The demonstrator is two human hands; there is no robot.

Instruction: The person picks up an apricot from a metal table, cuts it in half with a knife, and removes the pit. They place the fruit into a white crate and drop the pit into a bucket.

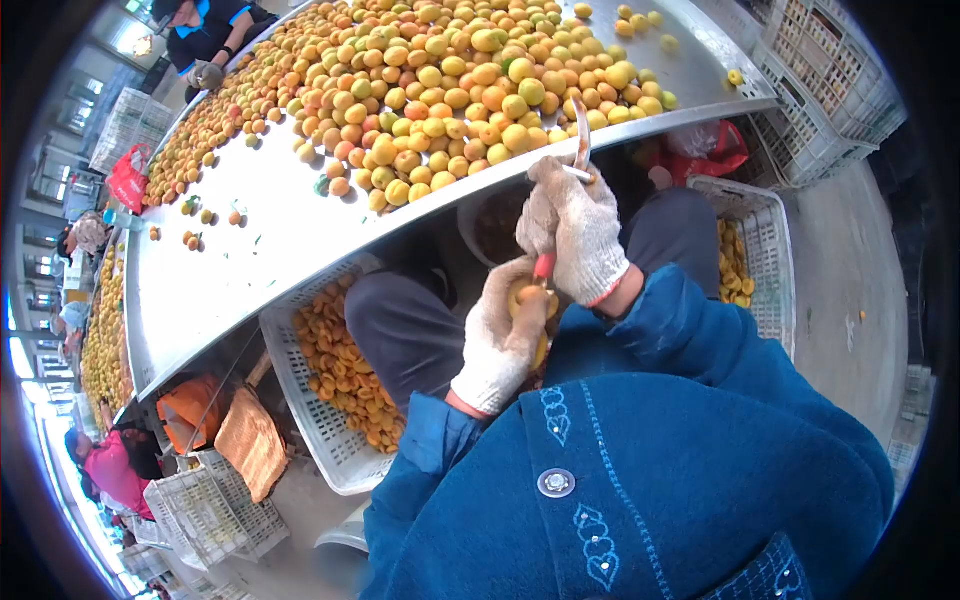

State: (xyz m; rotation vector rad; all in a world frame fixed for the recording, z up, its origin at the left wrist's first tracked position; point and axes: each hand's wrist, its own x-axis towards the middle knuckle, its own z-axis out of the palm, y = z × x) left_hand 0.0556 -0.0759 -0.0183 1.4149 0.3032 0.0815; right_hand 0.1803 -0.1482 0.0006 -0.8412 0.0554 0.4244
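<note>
My left hand (503,338), in a white knit glove, is wrapped round a yellow-orange apricot (525,296) above my lap. My right hand (578,225), in a soiled white glove, is closed round a curved knife, its blade (582,130) pointing up toward the table edge. Below the right fist a red handle-like piece (545,266) sticks out and reaches the apricot; whether it belongs to the knife is hidden by the fingers. Many whole apricots (430,100) are heaped on the metal table (210,290) in front of me.
A white crate (330,450) of apricot halves (345,365) stands left of my legs, another crate (775,215) to the right. A bowl (470,230) sits under the table edge. Stacked crates (835,80) rise at the right. Another person (205,35) works across the table.
</note>
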